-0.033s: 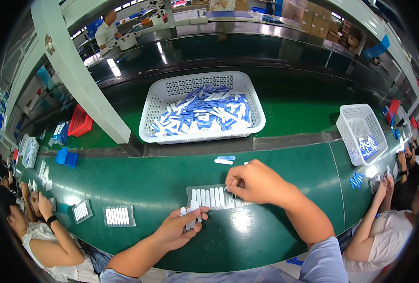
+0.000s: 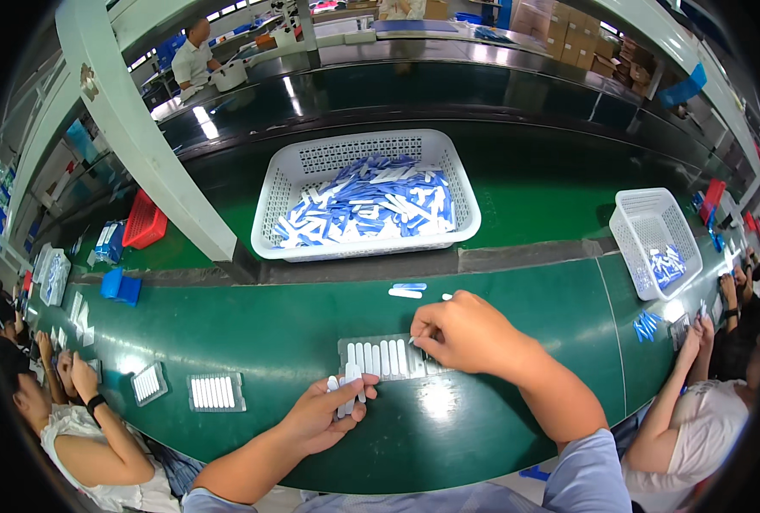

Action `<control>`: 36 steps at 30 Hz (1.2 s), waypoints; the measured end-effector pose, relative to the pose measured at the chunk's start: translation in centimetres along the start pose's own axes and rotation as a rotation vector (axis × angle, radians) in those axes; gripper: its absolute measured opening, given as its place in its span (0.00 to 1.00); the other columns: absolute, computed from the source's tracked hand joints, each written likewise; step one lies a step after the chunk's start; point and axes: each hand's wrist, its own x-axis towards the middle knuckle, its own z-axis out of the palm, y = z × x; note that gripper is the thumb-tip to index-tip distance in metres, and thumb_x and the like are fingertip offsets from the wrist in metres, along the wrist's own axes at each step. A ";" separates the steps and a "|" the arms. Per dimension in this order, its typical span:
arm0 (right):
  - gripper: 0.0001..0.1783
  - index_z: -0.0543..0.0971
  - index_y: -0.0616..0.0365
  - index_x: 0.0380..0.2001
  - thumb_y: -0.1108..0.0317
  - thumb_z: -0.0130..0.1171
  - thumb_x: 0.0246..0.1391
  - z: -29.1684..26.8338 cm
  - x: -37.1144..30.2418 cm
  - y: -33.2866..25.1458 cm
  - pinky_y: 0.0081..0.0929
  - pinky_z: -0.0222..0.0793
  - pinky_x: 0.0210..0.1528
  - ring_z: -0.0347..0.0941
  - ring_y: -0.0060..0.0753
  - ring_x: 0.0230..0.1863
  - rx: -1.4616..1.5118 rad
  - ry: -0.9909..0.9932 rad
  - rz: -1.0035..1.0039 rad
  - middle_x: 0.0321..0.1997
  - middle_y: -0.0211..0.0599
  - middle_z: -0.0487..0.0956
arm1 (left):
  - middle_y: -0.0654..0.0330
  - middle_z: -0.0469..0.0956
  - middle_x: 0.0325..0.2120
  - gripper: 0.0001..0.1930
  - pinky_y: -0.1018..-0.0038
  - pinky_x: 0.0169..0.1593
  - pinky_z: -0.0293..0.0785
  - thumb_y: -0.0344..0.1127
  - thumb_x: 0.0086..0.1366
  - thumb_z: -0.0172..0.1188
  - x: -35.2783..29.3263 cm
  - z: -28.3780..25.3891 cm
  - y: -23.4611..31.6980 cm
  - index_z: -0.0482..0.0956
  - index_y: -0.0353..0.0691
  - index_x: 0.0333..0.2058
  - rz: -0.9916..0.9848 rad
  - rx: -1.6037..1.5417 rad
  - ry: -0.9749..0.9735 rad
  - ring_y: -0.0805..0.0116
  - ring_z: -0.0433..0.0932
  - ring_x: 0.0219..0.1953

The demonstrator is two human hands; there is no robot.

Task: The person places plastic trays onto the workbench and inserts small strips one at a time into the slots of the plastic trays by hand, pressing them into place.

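Note:
Several slim white strips with rounded ends (image 2: 353, 374) are bunched in my left hand (image 2: 324, 415), its fingers closed around them. Just beyond it, a clear plastic tray (image 2: 343, 349) lies on the green tabletop with a row of upright white strips (image 2: 376, 359) in its slots. My right hand (image 2: 461, 333) is over the tray's right part, thumb and forefinger pinched on a white strip (image 2: 412, 340), of which only a little shows. The hand hides the tray's right end. A few loose blue and white strips (image 2: 406, 293) lie beyond the tray.
A large white basket (image 2: 367, 252) heaped with blue and white strips stands ahead. Two filled trays (image 2: 217, 392) lie at left. A smaller white basket (image 2: 632, 227) is at right. A white post (image 2: 145, 141) rises at left. Co-workers (image 2: 98, 432) sit on both sides.

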 end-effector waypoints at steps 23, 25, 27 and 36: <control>0.22 0.82 0.53 0.55 0.67 0.70 0.56 3.9 -5.3 -2.7 0.33 0.72 0.29 0.73 0.35 0.20 -0.015 0.113 -0.157 0.19 0.26 0.76 | 0.66 0.72 0.32 0.13 0.81 0.25 0.54 0.40 0.79 0.55 -0.6 0.3 -1.1 0.77 0.36 0.50 0.023 0.272 -0.213 0.80 0.66 0.26; 0.23 0.81 0.52 0.56 0.66 0.70 0.56 4.1 -5.0 -3.9 0.31 0.71 0.29 0.74 0.32 0.23 0.175 0.023 -0.149 0.24 0.30 0.78 | 0.68 0.70 0.31 0.13 0.81 0.25 0.53 0.42 0.80 0.54 -0.7 0.8 -1.3 0.75 0.38 0.48 -0.039 0.323 -0.239 0.81 0.64 0.26; 0.19 0.84 0.52 0.52 0.68 0.70 0.57 4.5 -5.1 -4.0 0.29 0.72 0.30 0.76 0.30 0.26 0.240 -0.031 -0.079 0.29 0.33 0.81 | 0.69 0.67 0.29 0.13 0.80 0.25 0.52 0.45 0.80 0.53 -0.8 1.2 -1.3 0.73 0.41 0.47 -0.102 0.373 -0.266 0.81 0.62 0.25; 0.10 0.86 0.59 0.42 0.75 0.67 0.56 5.7 -5.5 -3.3 0.30 0.75 0.39 0.80 0.33 0.35 0.155 0.095 -0.384 0.37 0.34 0.84 | 0.70 0.66 0.28 0.09 0.79 0.24 0.53 0.41 0.79 0.54 -1.0 2.2 0.2 0.72 0.43 0.47 -0.167 0.628 -0.373 0.83 0.58 0.23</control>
